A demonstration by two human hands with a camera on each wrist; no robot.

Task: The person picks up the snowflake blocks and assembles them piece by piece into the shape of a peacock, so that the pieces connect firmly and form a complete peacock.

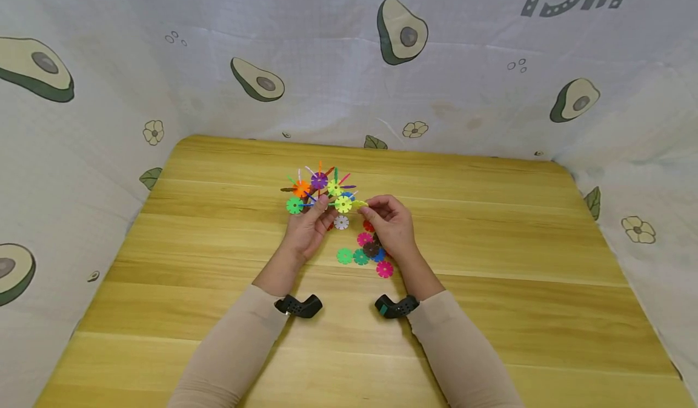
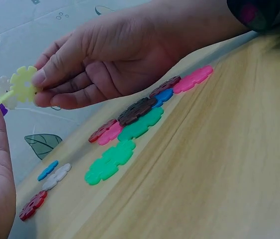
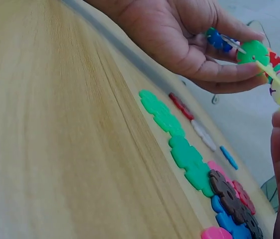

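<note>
My left hand (image 1: 306,233) grips a ring-like cluster of joined notched plastic discs, among them a purple disc (image 1: 319,180), an orange disc (image 1: 301,189) and a green disc (image 1: 294,205). Other discs stick out edge-on around it. At the cluster's right side, thumb and fingers of my right hand (image 1: 398,229) pinch a yellow notched disc (image 2: 23,83). That disc touches or nearly touches a yellow disc (image 1: 343,204) of the cluster; I cannot tell whether their slots are joined. In the right wrist view the left fingers steady a green disc (image 3: 253,53) of the cluster.
Loose discs lie on the wooden table (image 1: 491,262) below the hands: a light green one (image 1: 345,256), a teal one (image 1: 361,257), a brown one (image 1: 371,250), a pink one (image 1: 384,269) and others, some overlapping. A white disc (image 1: 341,222) lies nearer the left hand. Patterned cloth (image 1: 327,93) hangs behind.
</note>
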